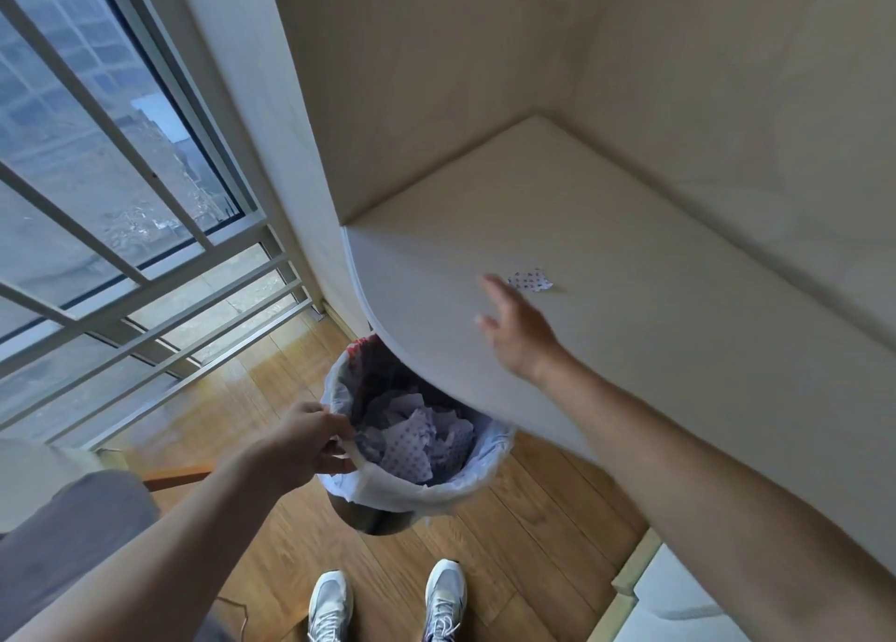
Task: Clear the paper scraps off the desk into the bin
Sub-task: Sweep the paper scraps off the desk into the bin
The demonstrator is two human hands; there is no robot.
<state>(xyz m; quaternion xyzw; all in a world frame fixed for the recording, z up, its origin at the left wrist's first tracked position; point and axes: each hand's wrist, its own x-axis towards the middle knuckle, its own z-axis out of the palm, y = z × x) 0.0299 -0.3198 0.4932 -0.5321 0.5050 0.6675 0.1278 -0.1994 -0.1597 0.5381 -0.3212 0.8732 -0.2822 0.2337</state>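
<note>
Fingers: right hand (516,331) spread and released, blurred, holding nothing; left hand (303,442) pinching the bin liner (383,484) at the rim.
Scrap: one dotted paper scrap (531,280) lies on the desk (654,311), just beyond the right fingertips.
Bin: bin (373,520) held under the rounded desk edge, already holding torn paper (417,440).
Risk: a fast sweep could flick the light scrap past the bin onto the floor (509,544).
Risk: a pull on the liner could tug it off the rim.
</note>
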